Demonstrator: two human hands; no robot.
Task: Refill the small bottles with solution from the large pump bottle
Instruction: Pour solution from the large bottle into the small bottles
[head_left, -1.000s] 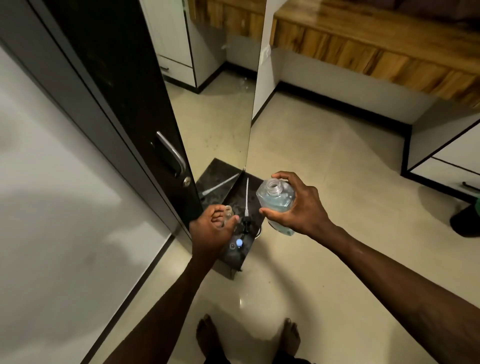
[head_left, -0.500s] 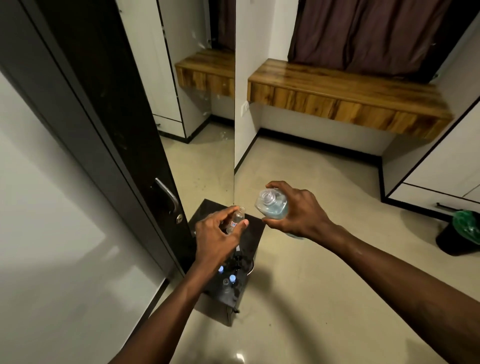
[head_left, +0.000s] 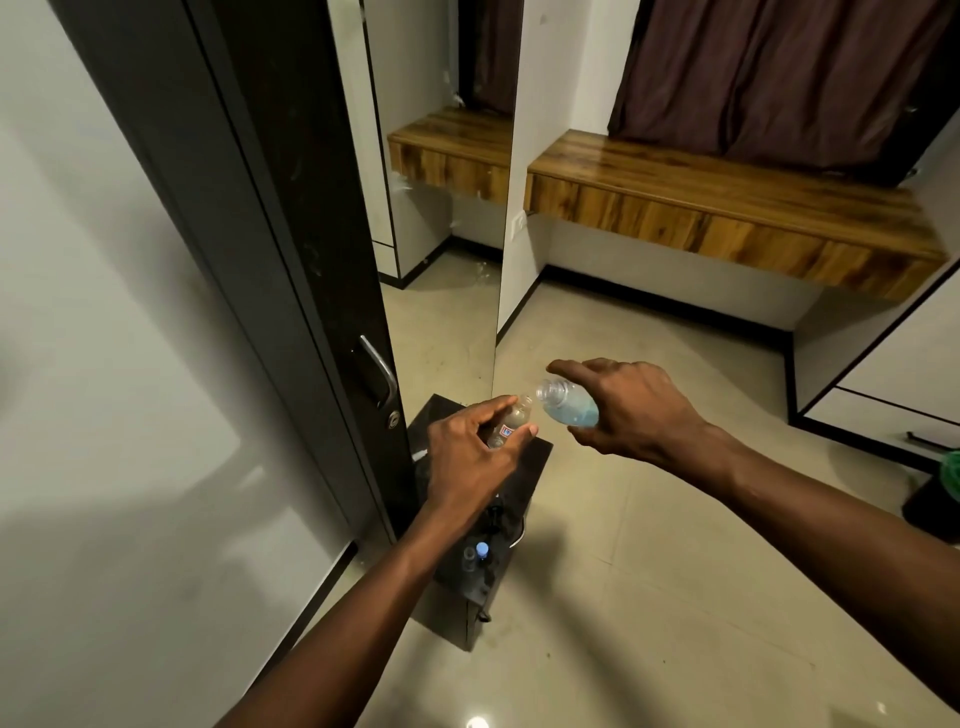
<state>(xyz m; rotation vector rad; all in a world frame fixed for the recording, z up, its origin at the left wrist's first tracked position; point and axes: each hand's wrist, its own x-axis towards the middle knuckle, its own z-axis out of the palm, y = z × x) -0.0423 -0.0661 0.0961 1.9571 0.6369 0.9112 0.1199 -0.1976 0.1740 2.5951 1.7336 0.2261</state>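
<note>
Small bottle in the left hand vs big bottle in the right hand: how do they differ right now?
Size: the small bottle is narrow and mostly hidden in the left hand; the big bottle is wider and fills the right hand.
Contents: the big bottle holds blue liquid; none shows in the small bottle.
Pose: the big bottle lies tipped nearly sideways, mouth toward the small bottle, which leans only slightly.
Markings: only the small bottle shows a label.
Shared: both clear and uncapped.

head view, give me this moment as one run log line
phase: lining up pour | left hand: holds small bottle | right hand: large bottle tipped, mouth toward small bottle | flow: cannot tell
</note>
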